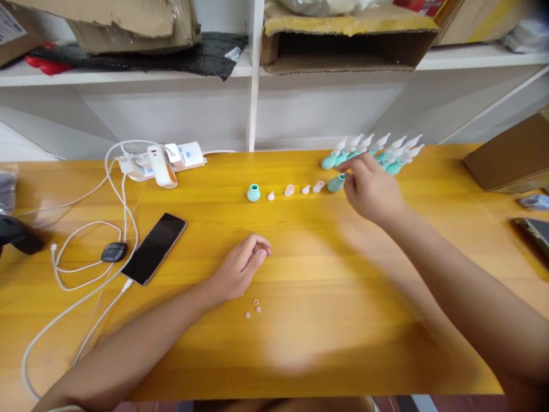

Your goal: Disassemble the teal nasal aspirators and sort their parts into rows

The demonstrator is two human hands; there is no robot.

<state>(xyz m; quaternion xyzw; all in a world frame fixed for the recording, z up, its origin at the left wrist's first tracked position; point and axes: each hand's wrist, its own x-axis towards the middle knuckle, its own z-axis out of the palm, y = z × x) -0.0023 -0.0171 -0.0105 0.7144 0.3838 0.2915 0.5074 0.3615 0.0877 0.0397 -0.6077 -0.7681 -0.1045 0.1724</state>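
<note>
From my seat I see a black phone (154, 248) lying face up on the yellow counter (300, 332). Left of the phone a dark oval puck (114, 252) sits among white cables (81, 269). Behind the phone lies a white power strip (160, 163), below a white shelf (128, 74) with cardboard boxes (128, 23).

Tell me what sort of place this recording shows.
Probably a small packing or assembly workroom: a wooden table with a row of teal bulb pieces by the right hand, and cardboard boxes on white shelves.
</note>
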